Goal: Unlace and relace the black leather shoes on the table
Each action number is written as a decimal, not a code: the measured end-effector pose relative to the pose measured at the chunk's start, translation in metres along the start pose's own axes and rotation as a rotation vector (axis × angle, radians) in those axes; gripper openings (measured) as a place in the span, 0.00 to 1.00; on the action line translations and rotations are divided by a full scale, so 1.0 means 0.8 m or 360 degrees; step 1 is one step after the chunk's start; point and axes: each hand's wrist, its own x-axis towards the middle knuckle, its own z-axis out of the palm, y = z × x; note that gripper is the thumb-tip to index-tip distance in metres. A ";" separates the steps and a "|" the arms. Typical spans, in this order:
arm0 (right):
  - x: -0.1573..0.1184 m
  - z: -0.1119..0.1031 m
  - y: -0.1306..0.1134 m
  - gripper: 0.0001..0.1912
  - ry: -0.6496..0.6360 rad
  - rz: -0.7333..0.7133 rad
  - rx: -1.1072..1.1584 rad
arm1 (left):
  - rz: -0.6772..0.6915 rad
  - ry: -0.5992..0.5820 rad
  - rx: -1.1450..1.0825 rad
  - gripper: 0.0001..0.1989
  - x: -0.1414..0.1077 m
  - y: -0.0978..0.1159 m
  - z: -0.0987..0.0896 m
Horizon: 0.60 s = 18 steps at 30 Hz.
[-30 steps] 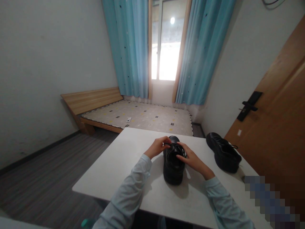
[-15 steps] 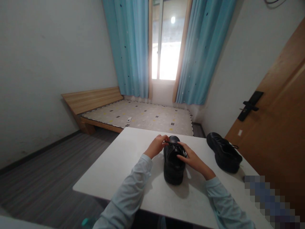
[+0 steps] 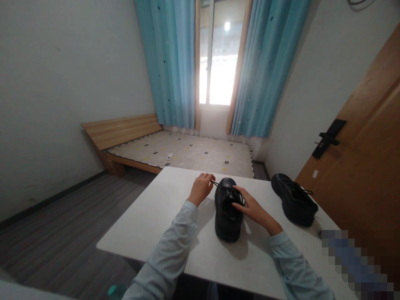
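Observation:
A black lace-up shoe [image 3: 228, 225] stands on the white table [image 3: 146, 212], its toe pointing away from me. My left hand [image 3: 201, 188] is left of the toe, fingers pinched on a black shoelace [image 3: 216, 183] that stretches out from the shoe. On the right side of the same shoe lies my right hand [image 3: 250, 207], its fingers and thumb gripping the edge of the opening near the laces. A second black shoe [image 3: 295, 202] rests near the table's right edge, touched by neither hand.
Beyond the table is a bed [image 3: 187, 152] with a small white remote [image 3: 169, 156] on it. A brown door [image 3: 359, 146] is at the right. A pixelated patch covers the lower right corner. Something green [image 3: 115, 290] shows at the bottom left.
My left hand has moved left, away from the shoe, drawing the lace out with it. My right hand and both shoes have stayed in place.

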 end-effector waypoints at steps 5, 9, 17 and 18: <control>0.000 0.000 0.003 0.32 -0.0005 0.0007 -0.0011 | -0.0174 0.0181 -0.0343 0.03 0.004 -0.003 0.006; -0.002 -0.001 0.003 0.32 -0.0004 0.0003 -0.0014 | -0.0484 0.0134 -0.1106 0.04 0.007 0.001 0.013; -0.002 0.000 0.009 0.33 0.0010 0.0006 -0.0006 | -0.0657 0.0006 -0.1946 0.12 0.005 0.013 0.011; -0.003 0.001 0.010 0.33 0.0016 0.0008 -0.0005 | -0.0662 0.0022 -0.1898 0.13 0.005 0.013 0.010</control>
